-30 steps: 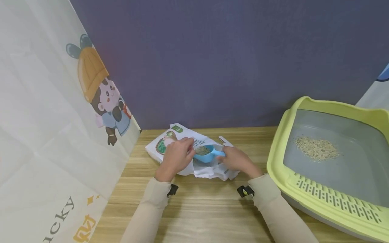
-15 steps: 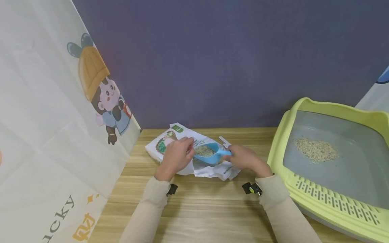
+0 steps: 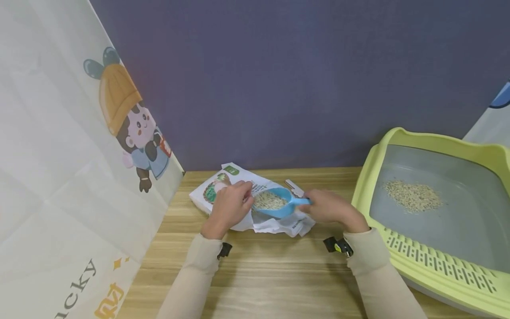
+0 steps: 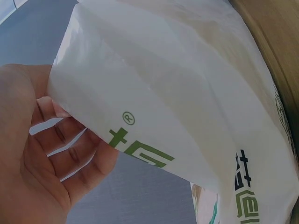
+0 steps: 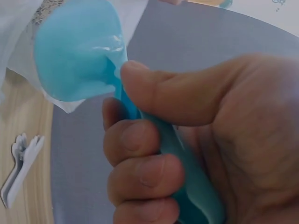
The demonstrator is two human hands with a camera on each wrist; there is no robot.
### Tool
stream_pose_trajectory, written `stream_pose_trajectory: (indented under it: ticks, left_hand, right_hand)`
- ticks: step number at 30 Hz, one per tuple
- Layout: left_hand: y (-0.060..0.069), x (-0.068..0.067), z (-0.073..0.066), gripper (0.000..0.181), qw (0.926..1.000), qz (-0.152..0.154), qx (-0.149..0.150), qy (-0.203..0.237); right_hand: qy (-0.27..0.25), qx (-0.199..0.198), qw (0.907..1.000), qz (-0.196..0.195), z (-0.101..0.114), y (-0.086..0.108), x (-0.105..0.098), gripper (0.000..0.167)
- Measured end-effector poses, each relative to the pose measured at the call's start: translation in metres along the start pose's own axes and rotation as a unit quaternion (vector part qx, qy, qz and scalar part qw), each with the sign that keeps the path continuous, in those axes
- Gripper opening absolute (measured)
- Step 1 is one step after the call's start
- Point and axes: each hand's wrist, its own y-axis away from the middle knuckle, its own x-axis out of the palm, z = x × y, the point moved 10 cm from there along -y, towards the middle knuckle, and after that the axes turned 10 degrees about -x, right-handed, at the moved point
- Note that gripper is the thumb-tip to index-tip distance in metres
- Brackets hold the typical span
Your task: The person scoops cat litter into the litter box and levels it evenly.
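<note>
A white printed bag (image 3: 255,179) lies on the wooden table with its torn mouth facing right. My left hand (image 3: 233,203) pinches the edge of that mouth between thumb and fingers, and the left wrist view shows the lifted plastic (image 4: 140,88). In my right hand (image 3: 328,206) is the handle of a light blue scoop (image 3: 283,208); the fingers (image 5: 145,172) curl round it with the thumb along the top. Pale grainy cat litter (image 3: 271,200) fills the scoop, which sits at the bag's mouth. The rest of the bag's inside is hidden.
To the right stands a litter tray (image 3: 360,195) with a yellow-green rim and grey base, holding a small heap of litter (image 3: 412,196). A slim white item with a pronged end (image 5: 21,163) lies behind the bag. A dark blue wall (image 3: 263,88) rises behind the table.
My right hand has drawn the scoop back to the right, out of the bag's mouth, and more of the litter in it shows. My left hand has stayed on the bag's edge.
</note>
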Motion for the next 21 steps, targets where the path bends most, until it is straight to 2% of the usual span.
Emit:
stream_pose_trajectory:
  ticks: [4, 13, 21]
  left_hand:
    - [0.000, 0.000, 0.000, 0.021, 1.0000, -0.001, -0.001, 0.004]
    - [0.001, -0.002, -0.001, 0.021, 0.9999, -0.012, 0.002, 0.008]
    - [0.000, 0.001, 0.000, 0.021, 0.9999, -0.012, -0.001, 0.006]
  right_hand:
    - [0.011, -0.013, 0.9998, -0.002, 0.001, 0.004, -0.005, 0.017]
    - [-0.002, -0.028, 0.9996, -0.004, -0.001, 0.014, -0.013, 0.011]
    - [0.027, -0.042, 0.9988, -0.004, -0.003, 0.022, -0.022, 0.009]
